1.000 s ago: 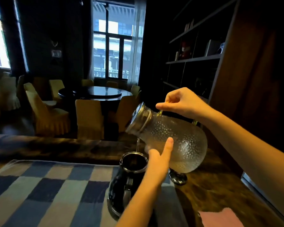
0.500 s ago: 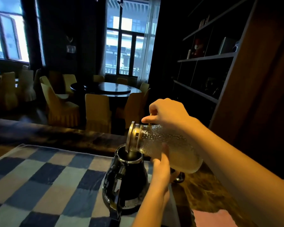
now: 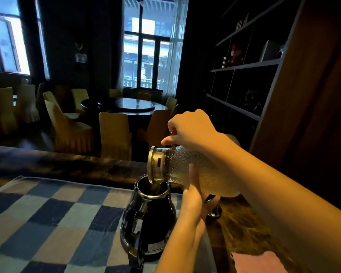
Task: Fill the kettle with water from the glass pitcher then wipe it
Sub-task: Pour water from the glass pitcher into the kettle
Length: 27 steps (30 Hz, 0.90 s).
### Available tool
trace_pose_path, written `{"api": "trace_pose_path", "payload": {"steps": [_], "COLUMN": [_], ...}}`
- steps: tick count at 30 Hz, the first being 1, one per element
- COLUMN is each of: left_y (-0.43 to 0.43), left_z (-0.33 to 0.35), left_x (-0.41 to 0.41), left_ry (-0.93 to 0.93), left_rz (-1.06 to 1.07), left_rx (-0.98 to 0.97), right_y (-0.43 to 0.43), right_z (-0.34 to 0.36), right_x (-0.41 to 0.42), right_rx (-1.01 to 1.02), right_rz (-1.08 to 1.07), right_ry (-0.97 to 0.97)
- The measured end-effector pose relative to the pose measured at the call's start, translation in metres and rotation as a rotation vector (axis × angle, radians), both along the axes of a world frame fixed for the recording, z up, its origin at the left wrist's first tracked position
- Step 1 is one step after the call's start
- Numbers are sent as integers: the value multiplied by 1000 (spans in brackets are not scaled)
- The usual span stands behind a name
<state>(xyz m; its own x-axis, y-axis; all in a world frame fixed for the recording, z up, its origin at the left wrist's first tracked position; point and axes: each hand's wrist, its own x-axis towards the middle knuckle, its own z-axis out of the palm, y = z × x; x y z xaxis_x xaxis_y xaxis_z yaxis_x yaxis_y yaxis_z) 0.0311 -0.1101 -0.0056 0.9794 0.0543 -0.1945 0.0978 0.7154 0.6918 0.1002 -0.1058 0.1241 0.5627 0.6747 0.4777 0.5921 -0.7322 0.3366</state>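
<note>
A dark kettle (image 3: 149, 217) with an open top and a metal rim stands on a blue checked cloth (image 3: 47, 223). Over its mouth lies a dimpled glass pitcher (image 3: 187, 166), tipped nearly level, its metal lid touching the rim, and water runs into the kettle. My right hand (image 3: 191, 129) grips the pitcher's handle from above. My left hand (image 3: 193, 200) supports the pitcher's underside with thumb and fingers against the glass. A pink cloth (image 3: 258, 263) lies at the lower right on the dark table.
A shiny round lid-like object (image 3: 215, 211) sits on the table just right of the kettle, behind my left hand. A dark shelving unit (image 3: 244, 66) stands at the right. Beyond the table are a round dining table (image 3: 126, 105) and yellow covered chairs (image 3: 114, 133).
The pitcher has come down from a steep tilt above the kettle to nearly level at its rim, and water now pours in. My view has moved closer and to the left.
</note>
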Motion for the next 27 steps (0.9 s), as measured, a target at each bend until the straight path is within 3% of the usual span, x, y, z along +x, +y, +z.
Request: {"api": "trace_pose_path", "payload": {"steps": [11,27], "left_y": [5,6], "left_z": [6,5], "left_x": [6,8], "left_ry": [85,51], "left_rz": [13,-25], "left_rx": [-133,-101], "right_y": [19,23], "right_z": [-5,-9], "right_x": [4,4], "right_rx": [-51,-64], "right_rz": [7,-9], "right_ry": [3,43]}}
